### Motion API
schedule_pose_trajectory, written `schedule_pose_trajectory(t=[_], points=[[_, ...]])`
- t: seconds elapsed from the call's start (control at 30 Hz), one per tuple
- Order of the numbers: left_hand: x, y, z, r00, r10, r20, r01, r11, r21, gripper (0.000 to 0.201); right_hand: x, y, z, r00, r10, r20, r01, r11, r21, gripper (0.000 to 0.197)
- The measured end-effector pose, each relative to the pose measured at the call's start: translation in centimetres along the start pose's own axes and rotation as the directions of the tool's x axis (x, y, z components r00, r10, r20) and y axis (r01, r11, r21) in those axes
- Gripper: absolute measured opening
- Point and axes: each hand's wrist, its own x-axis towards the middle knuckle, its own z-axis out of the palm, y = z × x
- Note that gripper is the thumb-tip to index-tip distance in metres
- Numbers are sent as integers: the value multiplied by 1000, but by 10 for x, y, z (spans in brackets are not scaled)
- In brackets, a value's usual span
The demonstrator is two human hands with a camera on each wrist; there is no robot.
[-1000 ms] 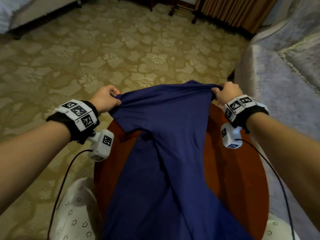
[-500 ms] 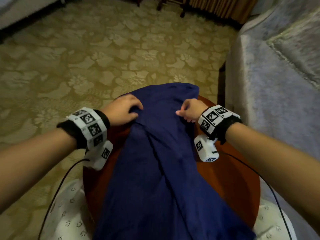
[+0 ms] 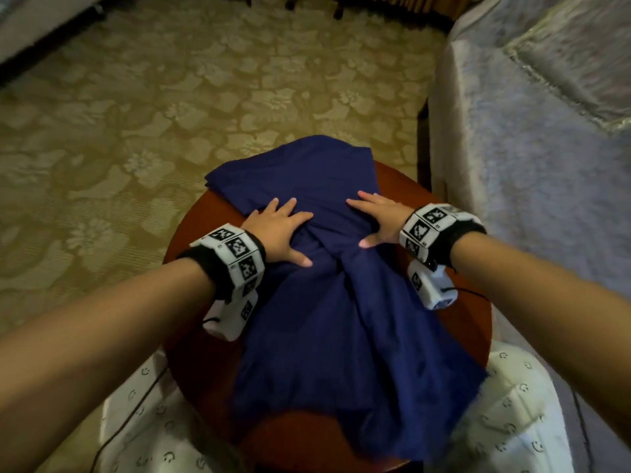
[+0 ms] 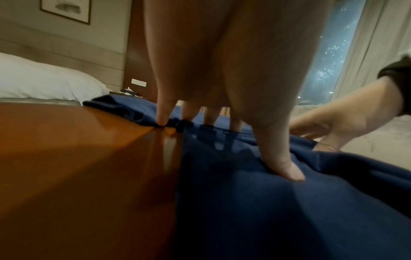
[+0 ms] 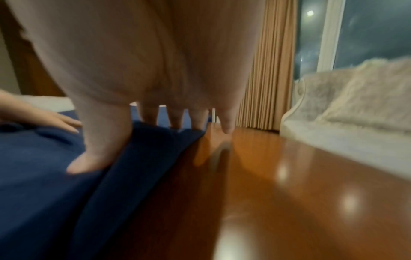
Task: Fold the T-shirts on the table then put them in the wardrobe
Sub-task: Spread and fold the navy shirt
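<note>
My left hand (image 3: 278,230) and right hand (image 3: 379,218) flat on the navy T-shirt (image 3: 341,319) — fingers spread, round wooden table (image 3: 205,336) beneath, floral carpet (image 3: 136,114) beyond

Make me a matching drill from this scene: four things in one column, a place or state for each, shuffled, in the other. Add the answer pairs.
Things:
1. left hand
2. blue T-shirt
3. round wooden table
4. grey bedspread

Places or states:
A. spread over the table, near end hanging off the edge
B. off to the right of the table
C. flat on the cloth, fingers straight
D. glossy reddish brown, bare on both sides of the cloth

Pairs: 1-C, 2-A, 3-D, 4-B
</note>
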Motion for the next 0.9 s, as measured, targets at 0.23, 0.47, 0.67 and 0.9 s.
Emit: schedule_pose_trajectory(t=[0.23, 0.47, 0.67, 0.9], points=[[5, 21, -2, 998, -1, -59, 1, 1000, -8, 98, -47, 31, 17, 970, 222, -95, -186, 937, 295, 62], [-62, 23, 32, 962, 271, 42, -273, 960, 65, 77, -98, 30, 52, 944, 307, 125, -328, 919, 219, 61], [-108, 26, 48, 991, 113, -73, -115, 993, -13, 75, -128, 0, 25, 958, 255, 133, -286, 787, 548, 47], [-135, 36, 81, 950, -305, 64, 257, 649, -716, 58, -163, -28, 13, 977, 194, 88, -212, 870, 445, 54]])
